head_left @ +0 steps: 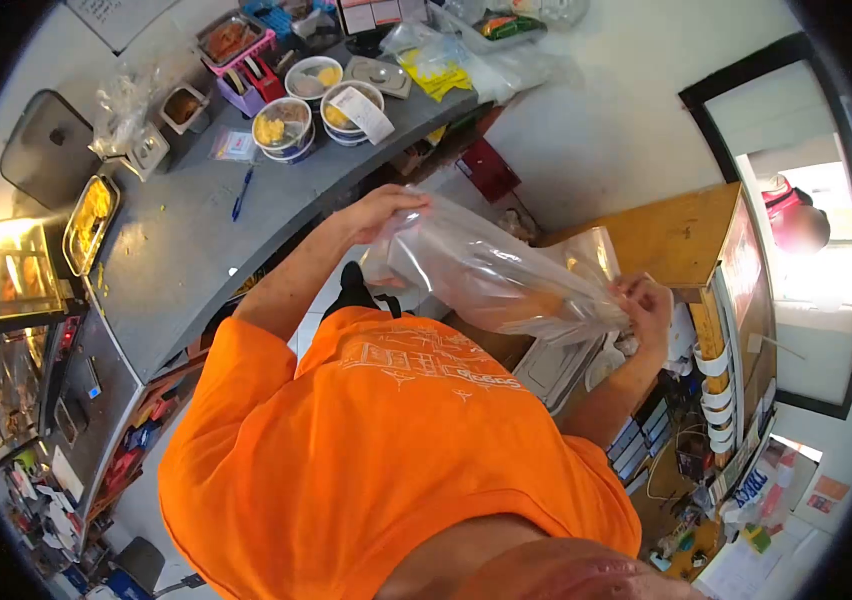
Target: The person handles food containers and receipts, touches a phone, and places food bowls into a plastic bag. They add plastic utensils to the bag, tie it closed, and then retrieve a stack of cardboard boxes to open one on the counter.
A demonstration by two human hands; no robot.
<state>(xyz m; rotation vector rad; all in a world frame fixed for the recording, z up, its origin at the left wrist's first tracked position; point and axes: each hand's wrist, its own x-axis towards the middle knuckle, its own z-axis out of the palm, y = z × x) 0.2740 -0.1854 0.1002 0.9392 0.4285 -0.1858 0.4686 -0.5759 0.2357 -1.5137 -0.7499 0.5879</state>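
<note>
A clear plastic bag (491, 265) is stretched out in front of my orange shirt, held at both ends. My left hand (381, 213) pinches one end of it, near the edge of the grey counter. The other end is gathered in the fingers of my right hand (643, 305), beside a wooden cabinet. The bag is see-through and wrinkled, and I cannot make out anything inside it. Below it, partly covered by the bag, is a metal tray or lid (546, 372).
Curving along the left, the grey counter (181, 270) carries several lidded tubs (286, 128), a blue pen (243, 194), a foil tray of yellow food (92, 222) and a tape dispenser (251, 88). A wooden cabinet (661, 235) stands right. Beyond a window is another person (796, 222).
</note>
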